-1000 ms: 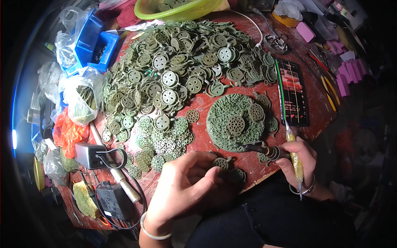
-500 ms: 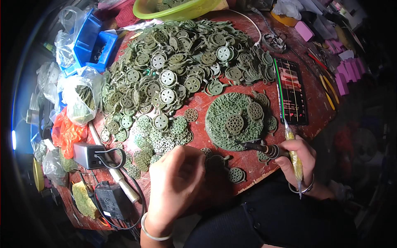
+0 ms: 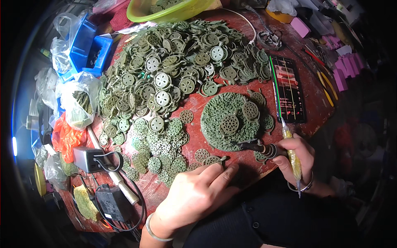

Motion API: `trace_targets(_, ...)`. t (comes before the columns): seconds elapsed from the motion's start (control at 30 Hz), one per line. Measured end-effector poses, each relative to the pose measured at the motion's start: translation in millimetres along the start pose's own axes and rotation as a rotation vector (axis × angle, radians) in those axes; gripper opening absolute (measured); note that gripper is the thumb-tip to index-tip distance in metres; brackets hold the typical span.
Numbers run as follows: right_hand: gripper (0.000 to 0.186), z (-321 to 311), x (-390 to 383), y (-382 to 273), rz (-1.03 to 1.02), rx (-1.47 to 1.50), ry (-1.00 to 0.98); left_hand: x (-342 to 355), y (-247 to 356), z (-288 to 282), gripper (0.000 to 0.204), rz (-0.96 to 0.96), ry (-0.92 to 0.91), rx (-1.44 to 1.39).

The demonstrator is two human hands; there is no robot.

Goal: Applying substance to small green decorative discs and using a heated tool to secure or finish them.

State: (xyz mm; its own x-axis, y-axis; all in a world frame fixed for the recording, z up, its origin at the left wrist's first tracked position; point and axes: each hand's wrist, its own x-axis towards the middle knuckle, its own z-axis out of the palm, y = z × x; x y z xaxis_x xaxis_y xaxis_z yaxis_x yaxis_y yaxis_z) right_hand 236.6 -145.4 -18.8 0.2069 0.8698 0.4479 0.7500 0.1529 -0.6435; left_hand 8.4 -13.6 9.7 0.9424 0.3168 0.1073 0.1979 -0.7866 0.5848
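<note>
My left hand (image 3: 200, 194), a bangle on its wrist, is palm down near the table's front edge. Its fingers are curled together; what they hold, if anything, is hidden. A ringed openwork disc (image 3: 213, 160) lies just beyond its fingertips. My right hand (image 3: 298, 159) grips a dark rod-like tool (image 3: 252, 146) together with a yellow-wrapped, pointed tool (image 3: 294, 159). The dark tool's tip reaches the edge of a round green textured pad (image 3: 215, 120). On this pad rest an openwork disc (image 3: 229, 125) and another ringed disc (image 3: 250, 110).
A large heap of greenish metal discs (image 3: 165, 62) covers the far table, with flat filigree discs (image 3: 159, 146) in front. A phone (image 3: 289, 89) lies at right, near pliers (image 3: 326, 89). At left are blue bins (image 3: 99, 53), a black adapter (image 3: 113, 202) and cables.
My left hand has moved right and turned palm down, over where a disc lay by the front edge. The right hand stays at the pad with both tools. The view has shifted slightly.
</note>
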Motion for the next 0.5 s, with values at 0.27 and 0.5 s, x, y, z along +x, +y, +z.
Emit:
trace_targets(0.27, 0.031, -2, -2, -2, -0.006, -0.011, 0.005, 1, 1, 5, 0.037, 0.019, 0.063, 0.020)
trace_targets(0.5, 0.043, 0, 0, -25, 0.065, 0.181, -0.253, -10, -5, -7, 0.013, 0.139, -0.345, -0.668)
